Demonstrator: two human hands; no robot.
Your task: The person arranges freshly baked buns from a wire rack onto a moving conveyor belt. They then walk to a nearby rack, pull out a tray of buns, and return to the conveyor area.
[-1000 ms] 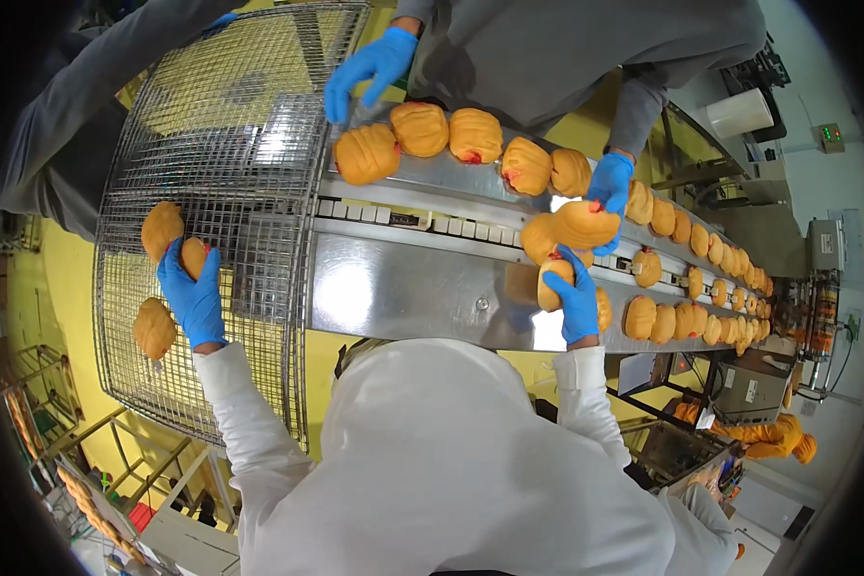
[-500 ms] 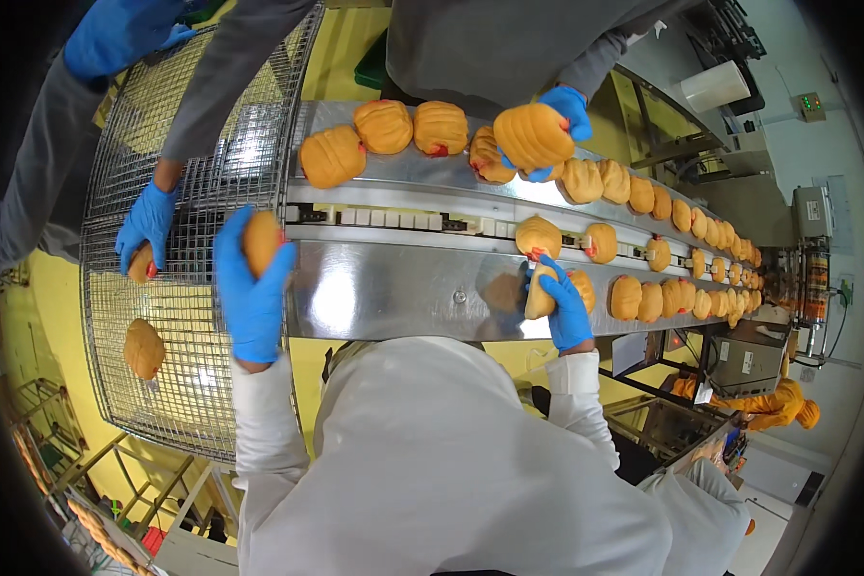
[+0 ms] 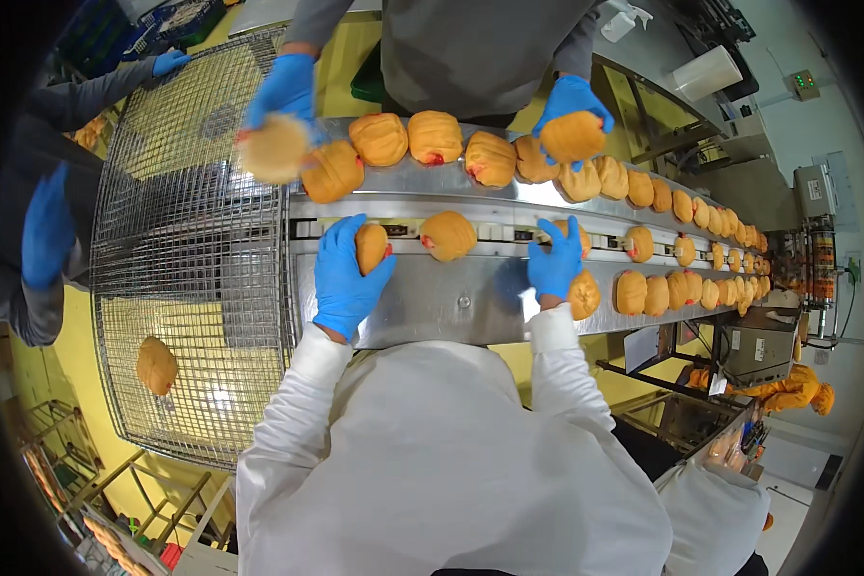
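The left hand (image 3: 344, 286) grips a bun (image 3: 370, 247), fingers curled around it, above the conveyor (image 3: 494, 233) near the rack (image 3: 187, 250). The bun is golden-brown, rounded, red at its right edge. The right hand (image 3: 555, 269) spreads its fingers by another bun (image 3: 587, 241); contact is unclear.

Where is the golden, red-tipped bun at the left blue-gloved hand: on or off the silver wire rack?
Off: the left hand has the bun at the silver conveyor, right of the rack.

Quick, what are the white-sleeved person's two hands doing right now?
Left hand: closed around a bun.
Right hand: open, spread out by another bun; can't tell if they touch.
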